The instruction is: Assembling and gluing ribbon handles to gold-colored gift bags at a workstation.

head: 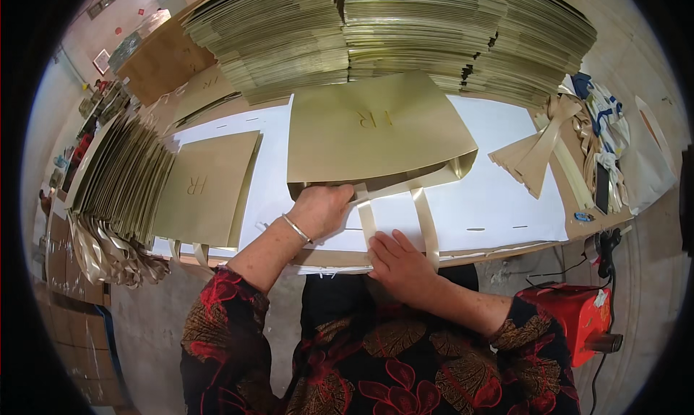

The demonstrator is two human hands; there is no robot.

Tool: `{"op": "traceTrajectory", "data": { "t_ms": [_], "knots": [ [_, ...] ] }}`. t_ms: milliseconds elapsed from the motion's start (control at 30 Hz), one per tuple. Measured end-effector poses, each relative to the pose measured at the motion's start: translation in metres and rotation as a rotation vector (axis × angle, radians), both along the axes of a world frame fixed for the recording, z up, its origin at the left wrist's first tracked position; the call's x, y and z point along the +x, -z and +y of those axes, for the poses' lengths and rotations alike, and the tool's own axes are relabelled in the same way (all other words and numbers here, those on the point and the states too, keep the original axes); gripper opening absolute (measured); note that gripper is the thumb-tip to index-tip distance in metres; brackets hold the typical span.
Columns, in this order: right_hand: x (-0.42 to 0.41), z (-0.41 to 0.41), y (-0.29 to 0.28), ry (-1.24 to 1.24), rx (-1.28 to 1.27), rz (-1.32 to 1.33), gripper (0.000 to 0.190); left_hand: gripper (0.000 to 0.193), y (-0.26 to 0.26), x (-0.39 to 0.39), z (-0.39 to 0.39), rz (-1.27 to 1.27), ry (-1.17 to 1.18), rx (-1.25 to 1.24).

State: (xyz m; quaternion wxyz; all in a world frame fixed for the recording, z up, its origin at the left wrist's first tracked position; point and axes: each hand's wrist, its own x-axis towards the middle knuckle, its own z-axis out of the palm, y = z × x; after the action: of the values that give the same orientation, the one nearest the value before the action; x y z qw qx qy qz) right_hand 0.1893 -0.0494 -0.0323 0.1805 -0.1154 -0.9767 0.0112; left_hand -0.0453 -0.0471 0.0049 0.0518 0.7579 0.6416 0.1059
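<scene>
A gold paper bag [374, 127] lies flat before me, its mouth towards me and slightly gaping. My left hand [322, 211] grips the left part of the mouth's edge, with some fingers hidden in the opening. From the mouth comes a cream satin ribbon handle [426, 220], whose two strands run towards the table's front edge. The left strand passes under the fingers of my right hand [398, 263], which holds it near that edge. Gold letters are printed on the bag's upper face.
White sheeting [499, 214] covers the table. Flat gold bags form tall stacks [423, 35] behind. At left are a finished-looking bag [206, 190] and a leaning row of bags [116, 176] with ribbons. Loose ribbons [537, 149] lie right; a red stool [569, 317] stands below.
</scene>
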Motion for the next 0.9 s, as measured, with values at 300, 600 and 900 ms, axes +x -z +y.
{"op": "traceTrajectory", "data": {
  "t_ms": [300,600,900],
  "knots": [
    [0.011,0.020,-0.016,0.117,0.025,0.215,0.045,0.015,0.017,0.016,-0.034,0.240,0.281,0.292],
    [0.015,0.025,-0.008,0.269,-0.069,0.070,0.055,0.026,-0.008,0.064,-0.007,-0.327,-0.031,0.387],
    [0.122,0.034,-0.069,0.262,-0.156,0.139,0.019,0.023,0.050,0.113,0.044,-0.456,0.053,0.288]
  ]
}}
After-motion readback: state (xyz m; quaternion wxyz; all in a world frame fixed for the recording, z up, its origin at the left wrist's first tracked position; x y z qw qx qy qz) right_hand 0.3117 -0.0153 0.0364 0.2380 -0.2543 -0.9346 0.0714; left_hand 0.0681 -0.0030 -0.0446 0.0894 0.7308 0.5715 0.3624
